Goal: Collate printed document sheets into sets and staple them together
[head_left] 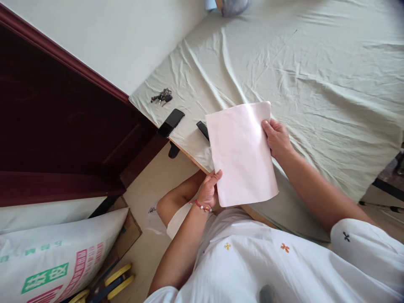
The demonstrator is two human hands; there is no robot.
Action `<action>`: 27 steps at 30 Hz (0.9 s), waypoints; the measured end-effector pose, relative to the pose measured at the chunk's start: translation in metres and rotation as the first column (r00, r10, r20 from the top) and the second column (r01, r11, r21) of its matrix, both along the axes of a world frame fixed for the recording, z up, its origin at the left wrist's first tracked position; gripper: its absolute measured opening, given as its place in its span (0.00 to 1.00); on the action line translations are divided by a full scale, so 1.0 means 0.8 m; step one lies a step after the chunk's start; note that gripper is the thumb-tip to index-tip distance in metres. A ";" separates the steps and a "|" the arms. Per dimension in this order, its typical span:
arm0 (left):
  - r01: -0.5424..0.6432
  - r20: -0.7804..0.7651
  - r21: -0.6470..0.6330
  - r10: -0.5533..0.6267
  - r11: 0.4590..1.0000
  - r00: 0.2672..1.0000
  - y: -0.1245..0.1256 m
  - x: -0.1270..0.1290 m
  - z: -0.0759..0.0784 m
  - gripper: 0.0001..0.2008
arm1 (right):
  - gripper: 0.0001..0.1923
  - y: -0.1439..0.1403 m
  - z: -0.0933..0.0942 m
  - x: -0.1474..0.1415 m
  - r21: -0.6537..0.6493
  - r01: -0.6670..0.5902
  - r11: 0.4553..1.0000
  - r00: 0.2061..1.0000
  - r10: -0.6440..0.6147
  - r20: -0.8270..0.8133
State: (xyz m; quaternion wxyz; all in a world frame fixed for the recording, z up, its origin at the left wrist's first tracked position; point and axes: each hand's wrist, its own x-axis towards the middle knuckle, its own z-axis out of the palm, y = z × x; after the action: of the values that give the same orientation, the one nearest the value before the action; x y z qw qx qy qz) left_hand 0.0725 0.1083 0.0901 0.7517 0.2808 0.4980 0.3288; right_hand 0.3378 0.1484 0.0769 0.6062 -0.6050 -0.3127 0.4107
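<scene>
I hold a pale pink sheet of paper (242,153) in front of me, above the near edge of a bed. My left hand (210,189), with a red bead bracelet on the wrist, pinches the sheet's lower left corner. My right hand (277,136) grips its right edge near the top. The sheet is slightly curved and blank on the side I see. It hangs over the pale green bedsheet (315,71).
A black phone (171,122) lies near the bed's corner, with a bunch of keys (162,96) beyond it. Another dark flat object (202,129) peeks out from behind the paper. A dark wooden door (63,126) stands left; a printed sack (57,261) lies on the floor.
</scene>
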 end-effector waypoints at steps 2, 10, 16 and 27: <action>0.011 0.004 -0.075 -0.011 0.997 1.000 -0.003 0.002 0.001 0.30 | 0.27 -0.001 0.000 -0.003 0.018 -0.017 1.000 1.000 0.017 0.002; -0.077 -0.128 0.025 0.080 0.997 0.989 -0.015 -0.004 -0.014 0.28 | 0.29 -0.017 0.002 -0.002 0.054 -0.143 0.988 0.986 0.147 -0.078; -0.082 -0.186 0.066 0.092 0.995 0.978 -0.017 -0.010 -0.029 0.28 | 0.23 -0.044 -0.016 0.003 -0.091 -0.345 0.934 0.928 0.326 -0.179; 0.045 -0.059 -0.028 -0.047 0.999 0.997 -0.028 -0.009 -0.018 0.27 | 0.18 -0.055 -0.033 0.003 -0.075 -0.195 0.978 0.871 0.208 0.446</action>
State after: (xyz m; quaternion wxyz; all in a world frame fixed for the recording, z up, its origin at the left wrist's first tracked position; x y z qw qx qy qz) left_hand 0.0654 0.0862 0.0760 0.7476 0.2919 0.5178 0.2963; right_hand 0.3401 0.1042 0.0505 0.4625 -0.6563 -0.5001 0.3244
